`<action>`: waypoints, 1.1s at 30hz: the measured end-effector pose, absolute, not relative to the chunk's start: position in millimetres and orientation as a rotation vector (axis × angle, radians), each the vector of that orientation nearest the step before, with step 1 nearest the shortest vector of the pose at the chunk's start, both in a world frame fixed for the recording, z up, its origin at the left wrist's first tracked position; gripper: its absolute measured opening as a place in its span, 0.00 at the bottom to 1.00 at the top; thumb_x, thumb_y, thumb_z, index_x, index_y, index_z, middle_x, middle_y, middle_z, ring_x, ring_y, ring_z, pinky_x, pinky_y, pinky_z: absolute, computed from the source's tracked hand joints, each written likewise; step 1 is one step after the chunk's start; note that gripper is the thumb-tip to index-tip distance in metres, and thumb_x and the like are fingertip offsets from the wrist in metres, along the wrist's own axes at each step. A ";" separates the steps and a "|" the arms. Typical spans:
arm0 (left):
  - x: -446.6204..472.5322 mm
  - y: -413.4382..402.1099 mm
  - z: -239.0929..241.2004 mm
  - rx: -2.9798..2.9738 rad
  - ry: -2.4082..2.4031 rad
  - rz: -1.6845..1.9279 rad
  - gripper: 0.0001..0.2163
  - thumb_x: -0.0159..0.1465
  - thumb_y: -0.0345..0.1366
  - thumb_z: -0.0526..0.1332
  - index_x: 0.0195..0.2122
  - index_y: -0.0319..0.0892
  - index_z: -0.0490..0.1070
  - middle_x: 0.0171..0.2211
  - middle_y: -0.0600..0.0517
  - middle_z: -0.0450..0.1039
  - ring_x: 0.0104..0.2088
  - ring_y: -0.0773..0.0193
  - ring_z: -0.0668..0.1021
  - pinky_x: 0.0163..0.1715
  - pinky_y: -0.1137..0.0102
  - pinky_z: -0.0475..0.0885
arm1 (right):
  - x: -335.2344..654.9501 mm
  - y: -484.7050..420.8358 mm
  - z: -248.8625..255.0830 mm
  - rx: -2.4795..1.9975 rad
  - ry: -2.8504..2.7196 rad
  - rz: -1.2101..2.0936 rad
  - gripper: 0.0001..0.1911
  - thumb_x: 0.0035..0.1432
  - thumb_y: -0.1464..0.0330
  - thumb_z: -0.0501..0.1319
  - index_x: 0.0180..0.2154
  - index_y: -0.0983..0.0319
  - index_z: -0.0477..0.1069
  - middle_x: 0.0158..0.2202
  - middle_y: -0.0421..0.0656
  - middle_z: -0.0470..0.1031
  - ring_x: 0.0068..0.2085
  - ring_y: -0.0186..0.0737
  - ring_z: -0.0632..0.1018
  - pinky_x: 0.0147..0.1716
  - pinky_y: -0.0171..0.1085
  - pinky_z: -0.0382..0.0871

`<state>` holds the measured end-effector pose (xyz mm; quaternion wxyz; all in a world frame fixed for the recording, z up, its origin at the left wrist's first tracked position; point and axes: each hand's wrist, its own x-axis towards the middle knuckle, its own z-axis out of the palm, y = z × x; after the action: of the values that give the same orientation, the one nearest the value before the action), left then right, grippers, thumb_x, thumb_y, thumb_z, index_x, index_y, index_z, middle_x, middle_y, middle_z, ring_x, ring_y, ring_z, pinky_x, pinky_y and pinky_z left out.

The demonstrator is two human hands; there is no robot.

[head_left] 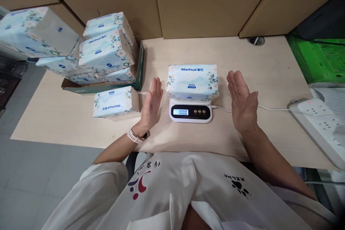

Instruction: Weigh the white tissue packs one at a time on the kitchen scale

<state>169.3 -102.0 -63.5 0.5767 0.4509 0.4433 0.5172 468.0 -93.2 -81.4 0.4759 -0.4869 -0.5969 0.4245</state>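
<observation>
A pale blue floral pack of tissues [192, 82] rests on a white digital scale [171, 115], whose lit display reads about 100.0. To the left of the pack, my left hand [152, 104] is upright with fingers stretched out, apart from the pack. My right hand [242, 102] stands on the other side, palm inward and fingers extended, also touching nothing. Another tissue pack [114, 103] lies on the table just left of my left hand, its print upside down from here.
A green-edged cardboard tray [141, 63] at the left holds several stacked tissue packs [105, 52]. Large cardboard boxes [210, 3] line the table's back. A white cable [272, 107] runs from the scale past my right hand to a power strip [318, 122]. A green crate [318, 57] stands right.
</observation>
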 end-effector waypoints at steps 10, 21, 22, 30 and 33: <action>173.4 -103.3 -64.1 1.027 1.050 1.220 0.40 0.68 0.72 0.50 0.76 0.58 0.58 0.82 0.57 0.40 0.82 0.57 0.44 0.82 0.56 0.42 | 463.6 -93.4 -84.4 -1.136 -1.401 1.106 0.44 0.67 0.34 0.34 0.76 0.39 0.52 0.80 0.30 0.52 0.81 0.46 0.52 0.82 0.57 0.42; 172.1 -105.2 -61.6 1.069 1.020 1.217 0.41 0.69 0.71 0.50 0.78 0.55 0.55 0.82 0.56 0.37 0.82 0.58 0.43 0.82 0.57 0.41 | 462.8 -95.3 -80.4 -1.112 -1.402 1.124 0.45 0.65 0.31 0.36 0.75 0.38 0.55 0.79 0.29 0.55 0.81 0.46 0.53 0.83 0.56 0.42; 172.4 -105.3 -61.2 1.069 1.027 1.217 0.42 0.69 0.71 0.50 0.78 0.55 0.55 0.82 0.55 0.37 0.82 0.57 0.43 0.82 0.57 0.42 | 462.9 -95.2 -80.5 -1.108 -1.407 1.127 0.45 0.65 0.31 0.36 0.76 0.38 0.55 0.79 0.28 0.54 0.81 0.46 0.53 0.83 0.56 0.42; 174.1 -105.2 -63.0 1.080 1.028 1.214 0.40 0.69 0.71 0.49 0.76 0.58 0.58 0.82 0.58 0.40 0.82 0.58 0.43 0.82 0.57 0.41 | 465.1 -96.6 -87.1 -1.036 -1.438 1.148 0.41 0.67 0.33 0.39 0.75 0.35 0.55 0.79 0.25 0.54 0.81 0.45 0.52 0.83 0.55 0.42; 174.0 -105.7 -62.6 1.075 1.016 1.209 0.41 0.69 0.71 0.49 0.77 0.56 0.57 0.82 0.57 0.39 0.82 0.59 0.43 0.82 0.57 0.41 | 465.9 -97.5 -89.8 -0.977 -1.426 1.164 0.35 0.71 0.36 0.40 0.73 0.31 0.58 0.78 0.21 0.55 0.81 0.43 0.53 0.83 0.56 0.42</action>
<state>174.0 -105.7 -62.6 0.5774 0.4592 0.4343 0.5168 465.9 -97.5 -89.8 0.5043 -0.4048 -0.5909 0.4823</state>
